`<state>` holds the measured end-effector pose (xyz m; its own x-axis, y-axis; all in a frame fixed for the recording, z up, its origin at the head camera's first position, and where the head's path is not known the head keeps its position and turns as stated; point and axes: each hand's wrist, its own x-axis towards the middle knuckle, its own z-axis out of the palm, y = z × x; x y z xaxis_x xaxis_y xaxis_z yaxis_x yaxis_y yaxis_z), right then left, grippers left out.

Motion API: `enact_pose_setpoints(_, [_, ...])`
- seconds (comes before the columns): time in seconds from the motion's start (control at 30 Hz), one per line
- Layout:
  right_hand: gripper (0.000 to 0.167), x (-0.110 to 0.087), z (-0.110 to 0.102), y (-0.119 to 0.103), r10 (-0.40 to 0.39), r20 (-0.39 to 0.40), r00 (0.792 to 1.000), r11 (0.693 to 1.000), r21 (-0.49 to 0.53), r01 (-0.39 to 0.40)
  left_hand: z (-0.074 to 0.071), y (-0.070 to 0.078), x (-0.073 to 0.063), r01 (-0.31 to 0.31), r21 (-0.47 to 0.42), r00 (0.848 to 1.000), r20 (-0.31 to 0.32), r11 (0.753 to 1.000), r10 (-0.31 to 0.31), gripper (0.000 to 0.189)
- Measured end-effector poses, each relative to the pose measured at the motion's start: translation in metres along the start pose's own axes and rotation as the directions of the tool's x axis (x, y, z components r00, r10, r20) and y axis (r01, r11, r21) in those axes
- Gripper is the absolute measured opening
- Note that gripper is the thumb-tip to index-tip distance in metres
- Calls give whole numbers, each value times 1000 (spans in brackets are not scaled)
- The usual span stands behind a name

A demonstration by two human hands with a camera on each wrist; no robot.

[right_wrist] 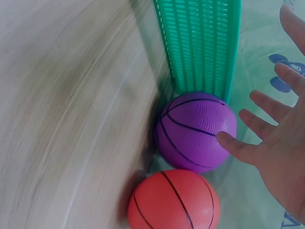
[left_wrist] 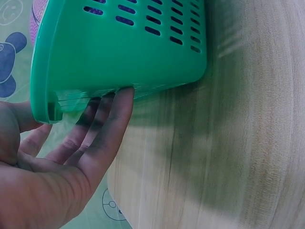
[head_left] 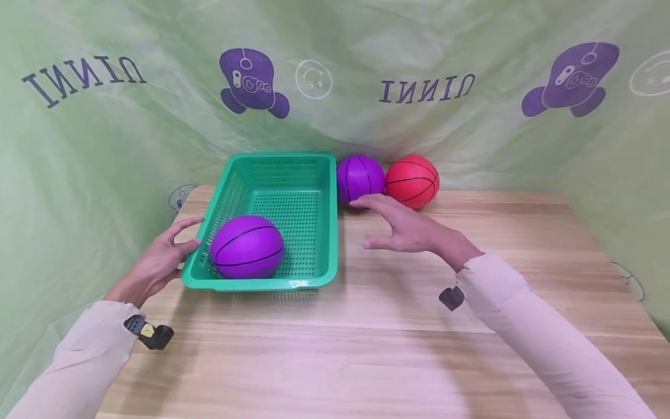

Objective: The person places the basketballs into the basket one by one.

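Observation:
A green plastic basket (head_left: 337, 233) with slotted walls sits on the table, a purple ball (head_left: 247, 247) with black basketball lines inside it near the front. At the basket's left side, my left hand (head_left: 164, 256) touches the rim; the left wrist view has its extended fingers (left_wrist: 107, 138) against the outer wall below the rim. Against the basket's right side rests a second purple ball (head_left: 360, 177), a red ball (head_left: 412, 181) beside it. My right hand (head_left: 408, 227), fingers spread, hovers in front of these two balls. One finger overlaps the purple ball (right_wrist: 195, 133) in the right wrist view.
A wood-grain table (head_left: 366, 355) lies under everything. Pale green cloth (head_left: 356, 128) with purple figures and lettering hangs behind the table and along both sides. Both wrists carry small black cameras.

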<state>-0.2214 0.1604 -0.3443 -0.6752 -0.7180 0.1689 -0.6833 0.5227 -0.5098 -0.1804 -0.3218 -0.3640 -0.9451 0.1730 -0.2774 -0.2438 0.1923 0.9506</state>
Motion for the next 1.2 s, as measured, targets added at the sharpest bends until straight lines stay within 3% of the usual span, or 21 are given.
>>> enact_pose_setpoints(0.47, [72,-20,-8,13,79,-18,997,997,6,-78,-2,-1,1,12,16,1000,3,1000,-12,59])
enact_pose_setpoints(1.2, [78,-48,-15,40,132,-90,987,990,61,-127,-2,1,1,32,59,999,6,998,-32,58])
